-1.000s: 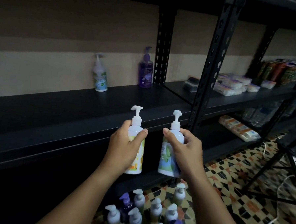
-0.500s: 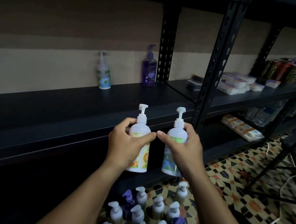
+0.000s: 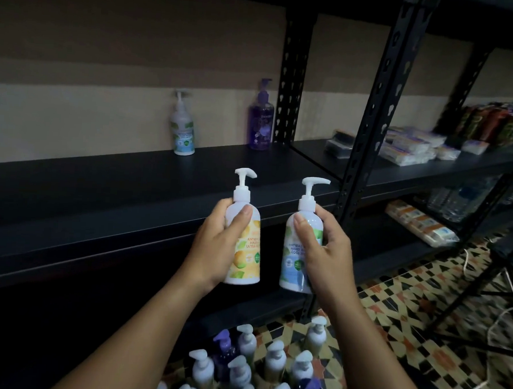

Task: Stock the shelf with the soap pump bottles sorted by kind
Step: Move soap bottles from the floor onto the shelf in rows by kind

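In front of the shelf edge (image 3: pixel 128 241), left hand (image 3: pixel 220 246) fingers wrap the yellow-label bottle (image 3: pixel 247 241); right hand (image 3: pixel 323 251) fingers wrap the blue-label bottle (image 3: pixel 298 244). Both upright, pumps up, below shelf level. Matching blue-label bottle on the shelf (image 3: pixel 183 125) sits up and to the back, left of the purple bottle (image 3: pixel 260 117); left hand looks nearer, yet holds yellow. Versus half a second ago: the bottles are further apart, with labels facing the camera.

Head camera looks forward and down, close on the dark shelf (image 3: pixel 130 187) front.
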